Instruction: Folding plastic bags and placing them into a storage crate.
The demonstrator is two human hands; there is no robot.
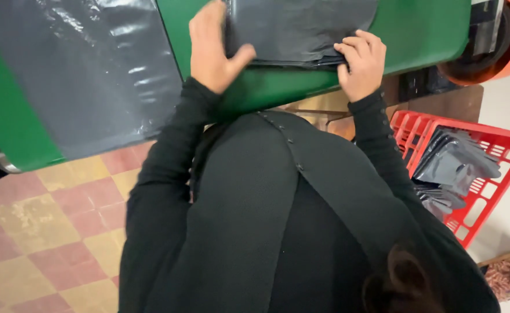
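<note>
Head cam: stack of grey plastic bags (298, 29) on the green table (423, 29), far centre. Left hand (211, 49) pinches its left edge, right hand (359, 64) clamps the near right corner — thin, slippery, floppy; prob. best gripped at edges.

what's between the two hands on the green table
In the head view, a stack of dark grey plastic bags lies between the left hand and the right hand, resting on the green table; both hands grip its near edge.
</note>
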